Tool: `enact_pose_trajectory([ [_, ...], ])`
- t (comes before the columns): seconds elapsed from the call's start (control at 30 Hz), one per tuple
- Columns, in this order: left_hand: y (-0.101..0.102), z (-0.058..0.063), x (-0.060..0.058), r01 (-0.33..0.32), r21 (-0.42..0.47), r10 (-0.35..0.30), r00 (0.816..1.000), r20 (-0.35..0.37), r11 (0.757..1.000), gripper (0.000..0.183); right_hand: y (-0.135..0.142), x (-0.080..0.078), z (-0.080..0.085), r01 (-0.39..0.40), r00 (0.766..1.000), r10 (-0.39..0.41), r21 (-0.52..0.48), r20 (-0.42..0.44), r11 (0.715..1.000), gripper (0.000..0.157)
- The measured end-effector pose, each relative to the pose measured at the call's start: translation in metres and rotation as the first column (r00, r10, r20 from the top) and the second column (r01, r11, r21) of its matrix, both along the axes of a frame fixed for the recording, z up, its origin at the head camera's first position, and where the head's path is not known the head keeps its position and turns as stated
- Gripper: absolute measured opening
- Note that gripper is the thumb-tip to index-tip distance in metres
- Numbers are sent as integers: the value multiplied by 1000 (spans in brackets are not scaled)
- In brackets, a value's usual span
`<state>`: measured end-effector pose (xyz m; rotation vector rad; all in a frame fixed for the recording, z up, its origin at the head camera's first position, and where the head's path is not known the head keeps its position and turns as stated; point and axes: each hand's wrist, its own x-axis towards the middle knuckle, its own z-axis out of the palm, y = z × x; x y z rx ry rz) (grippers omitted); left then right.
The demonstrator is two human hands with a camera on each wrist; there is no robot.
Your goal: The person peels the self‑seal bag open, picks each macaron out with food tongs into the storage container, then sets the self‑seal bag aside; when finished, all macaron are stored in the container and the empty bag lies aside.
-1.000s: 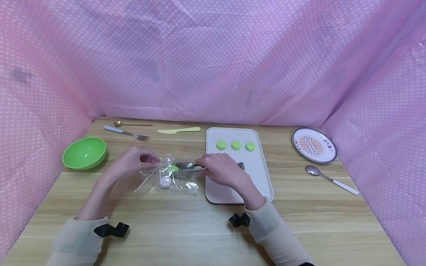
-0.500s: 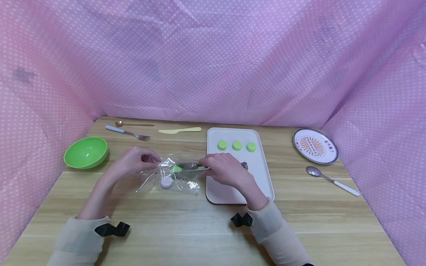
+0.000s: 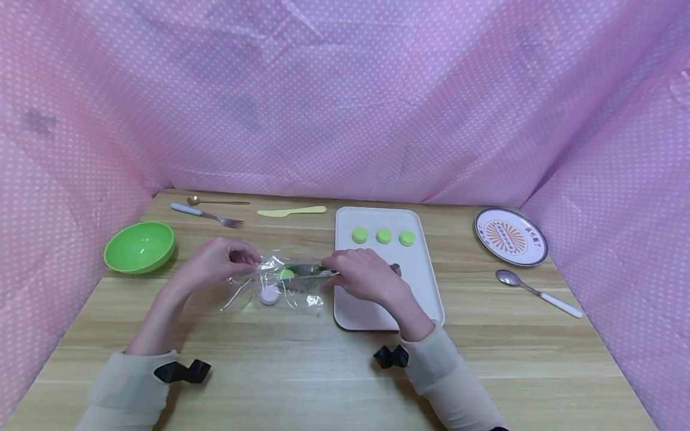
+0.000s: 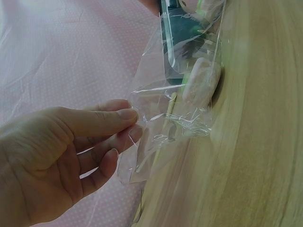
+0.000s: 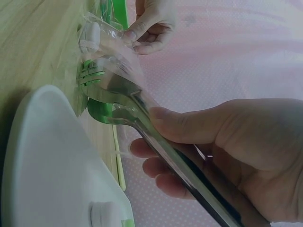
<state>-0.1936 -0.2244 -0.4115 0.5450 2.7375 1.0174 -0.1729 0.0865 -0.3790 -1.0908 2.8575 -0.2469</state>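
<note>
My left hand (image 3: 223, 260) pinches the edge of a clear plastic bag (image 4: 156, 101) between thumb and fingertips. My right hand (image 3: 363, 275) grips metal food tongs (image 5: 163, 149); one end is slotted like a fork, the other rounded. The tong ends reach into the bag from its right side. Close by them is a green macaron-like disc (image 3: 286, 273); whether they clasp it cannot be told through the shiny plastic. A pale lilac disc (image 3: 270, 295) lies in the bag, nearer the front.
A white tray (image 3: 388, 311) under my right hand bears three green discs (image 3: 383, 235) in a row. Around stand a green bowl (image 3: 139, 246), fork (image 3: 207, 215), small gold spoon (image 3: 215, 202), yellow knife (image 3: 291, 211), plate (image 3: 530, 254) and white-handled spoon (image 3: 539, 293).
My right hand and the tongs have shifted very slightly to the right since a second ago, and the green disc in the bag with them. The left hand keeps its pinch.
</note>
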Motion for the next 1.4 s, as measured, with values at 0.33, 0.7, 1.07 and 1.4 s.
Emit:
enact_pose_trajectory([
  [0.33, 1, 1, 0, -5, -14, 5, 1000, 21, 1000, 18, 1, -1, 0, -5, 1000, 5, -2, -14, 1000, 16],
  [0.7, 1, 0, 0, -46, -31, 47, 998, 32, 998, 16, 34, -1, 11, 15, 999, -17, -49, -52, 999, 21],
  [1.07, -1, 0, -1, -73, -40, 75, 997, 33, 997, 18, 128, 6, 23, 177, 984, -179, -105, -17, 979, 30],
  [1.4, -1, -3, -2, -50, -41, 50, 999, -4, 998, 17, 180, 19, 20, 244, 969, -247, -100, -23, 965, 30],
])
